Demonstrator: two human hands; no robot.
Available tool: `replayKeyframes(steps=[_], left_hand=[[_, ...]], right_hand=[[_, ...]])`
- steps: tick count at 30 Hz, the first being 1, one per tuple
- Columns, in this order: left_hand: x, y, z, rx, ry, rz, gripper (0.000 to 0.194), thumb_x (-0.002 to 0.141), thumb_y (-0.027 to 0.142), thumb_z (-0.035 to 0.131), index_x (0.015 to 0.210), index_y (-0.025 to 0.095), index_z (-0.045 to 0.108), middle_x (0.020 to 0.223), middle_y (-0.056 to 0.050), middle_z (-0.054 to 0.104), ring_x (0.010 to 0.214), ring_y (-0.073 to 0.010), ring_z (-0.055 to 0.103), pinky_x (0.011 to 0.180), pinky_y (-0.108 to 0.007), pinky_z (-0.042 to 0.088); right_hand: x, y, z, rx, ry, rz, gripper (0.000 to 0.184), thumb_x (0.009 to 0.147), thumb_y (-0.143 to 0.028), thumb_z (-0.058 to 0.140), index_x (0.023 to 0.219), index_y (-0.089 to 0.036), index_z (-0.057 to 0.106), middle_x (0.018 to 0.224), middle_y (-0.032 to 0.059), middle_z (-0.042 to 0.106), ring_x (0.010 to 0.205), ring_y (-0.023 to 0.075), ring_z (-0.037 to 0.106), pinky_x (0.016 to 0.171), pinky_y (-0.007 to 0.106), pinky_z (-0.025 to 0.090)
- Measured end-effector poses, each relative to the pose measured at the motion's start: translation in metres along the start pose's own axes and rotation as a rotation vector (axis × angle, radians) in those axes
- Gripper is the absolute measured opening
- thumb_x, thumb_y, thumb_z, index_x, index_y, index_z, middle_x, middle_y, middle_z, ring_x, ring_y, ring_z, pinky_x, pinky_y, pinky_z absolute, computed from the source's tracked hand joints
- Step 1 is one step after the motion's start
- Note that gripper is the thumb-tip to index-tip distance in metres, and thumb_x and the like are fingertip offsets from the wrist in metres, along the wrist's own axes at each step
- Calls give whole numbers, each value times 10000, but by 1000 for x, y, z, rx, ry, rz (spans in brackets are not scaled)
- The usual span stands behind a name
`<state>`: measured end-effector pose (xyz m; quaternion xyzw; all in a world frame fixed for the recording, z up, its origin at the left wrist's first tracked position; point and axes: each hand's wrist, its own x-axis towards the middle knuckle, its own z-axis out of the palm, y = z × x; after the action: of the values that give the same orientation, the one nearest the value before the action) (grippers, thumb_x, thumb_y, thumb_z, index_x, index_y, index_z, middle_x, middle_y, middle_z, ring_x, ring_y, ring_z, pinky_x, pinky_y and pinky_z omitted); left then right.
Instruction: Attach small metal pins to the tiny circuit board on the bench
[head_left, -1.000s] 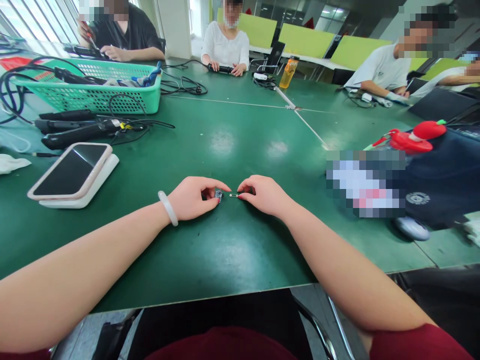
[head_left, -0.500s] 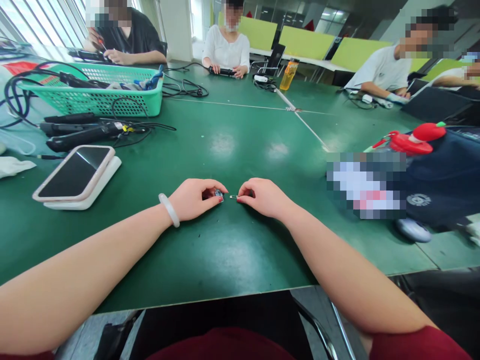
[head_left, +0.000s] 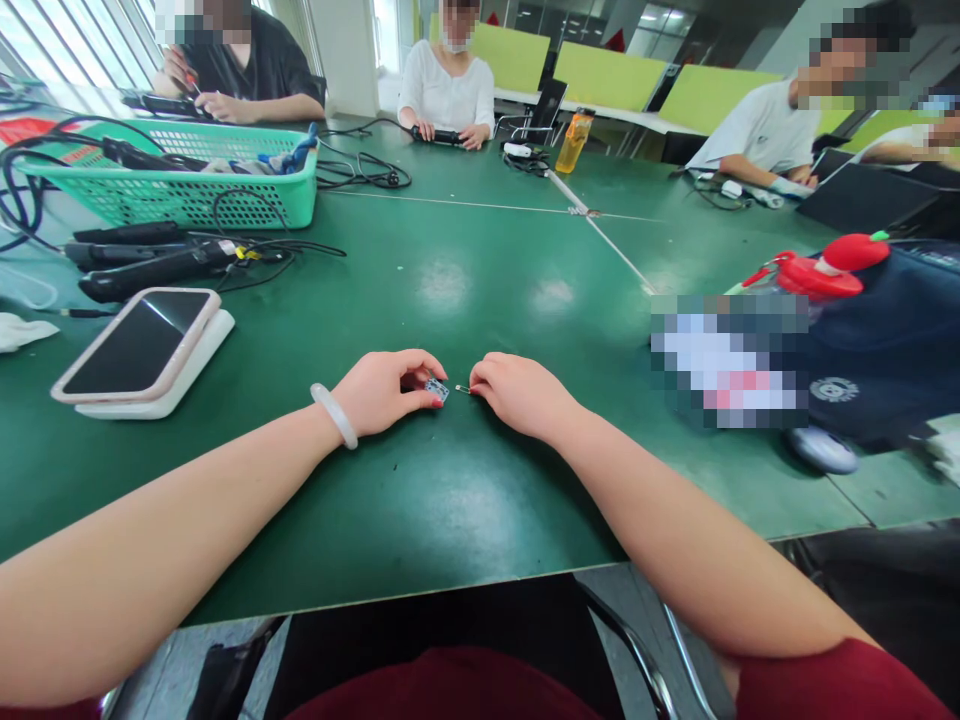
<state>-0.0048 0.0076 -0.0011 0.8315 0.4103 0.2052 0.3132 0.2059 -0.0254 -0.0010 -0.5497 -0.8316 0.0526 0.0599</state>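
Observation:
My left hand (head_left: pixel 386 392), with a pale bangle at the wrist, pinches a small blue-grey flat piece (head_left: pixel 436 391) that looks like a little circuit board. Part of that piece is hidden by the fingers. Just to the right, my right hand (head_left: pixel 521 393) grips a thin, pale, metallic-looking strip (head_left: pixel 463 389) between thumb and fingertips. Its free end points left toward the board, and a small gap separates the two. The strip is too small to name. Both hands are low over the green table (head_left: pixel 450 500).
Left of me lie a phone (head_left: pixel 139 345) on a white box (head_left: pixel 199 365) and black handheld tools (head_left: pixel 154 270) with cables. Behind them stands a green basket (head_left: pixel 225 195). On the right are a dark bag (head_left: pixel 862 350), a red-lidded bottle (head_left: pixel 817 275) and a mouse (head_left: pixel 823 450). Several people sit around.
The board in my left hand has tilted and shows more of its face. The strip in my right hand has tilted slightly, its free end now higher. The gap between them remains small.

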Motion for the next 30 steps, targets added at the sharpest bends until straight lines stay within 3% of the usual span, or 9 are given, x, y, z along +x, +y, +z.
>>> replayKeyframes(steps=[7, 11, 15, 20, 25, 30], left_hand=[[0, 0, 1, 15, -6, 7, 255, 692, 349, 725, 886, 212, 631, 808, 16, 693, 766, -159, 639, 765, -293, 493], [0, 1, 1, 44, 15, -1, 295, 659, 388, 754, 838, 203, 610, 795, 10, 683, 752, -166, 633, 736, -296, 496], [-1, 4, 1, 45, 8, 13, 306, 642, 379, 768, 820, 198, 599, 777, 11, 675, 743, -167, 628, 726, -295, 493], [-1, 5, 0, -23, 2, 37, 299, 636, 386, 765, 774, 190, 585, 762, 3, 664, 737, -172, 617, 706, -304, 491], [0, 2, 2, -184, -27, 55, 326, 627, 396, 766, 776, 182, 571, 761, -6, 661, 721, -171, 613, 706, -321, 503], [-1, 5, 2, -142, -23, 66, 308, 631, 374, 762, 760, 181, 559, 774, -7, 662, 735, -174, 608, 711, -324, 496]], right_hand=[[3, 6, 7, -50, 37, -30, 186, 903, -154, 445, 857, -175, 625, 880, 51, 615, 760, 164, 560, 655, 278, 364], [1, 2, 6, -27, 138, -58, 168, 897, -134, 443, 857, -168, 602, 877, 51, 598, 766, 159, 535, 675, 274, 365], [-3, -13, 4, 33, 256, -167, 176, 903, -125, 428, 861, -170, 592, 875, 47, 587, 788, 154, 514, 705, 268, 370], [-2, -24, 9, -20, 270, -306, 184, 923, -170, 425, 865, -158, 599, 838, 55, 585, 757, 164, 494, 700, 290, 352], [-3, -22, 7, -18, 291, -302, 213, 935, -178, 404, 853, -162, 600, 832, 51, 585, 743, 156, 490, 678, 283, 339], [-3, -22, 6, -16, 302, -276, 222, 937, -174, 388, 858, -159, 595, 851, 55, 588, 735, 153, 490, 669, 280, 338]])
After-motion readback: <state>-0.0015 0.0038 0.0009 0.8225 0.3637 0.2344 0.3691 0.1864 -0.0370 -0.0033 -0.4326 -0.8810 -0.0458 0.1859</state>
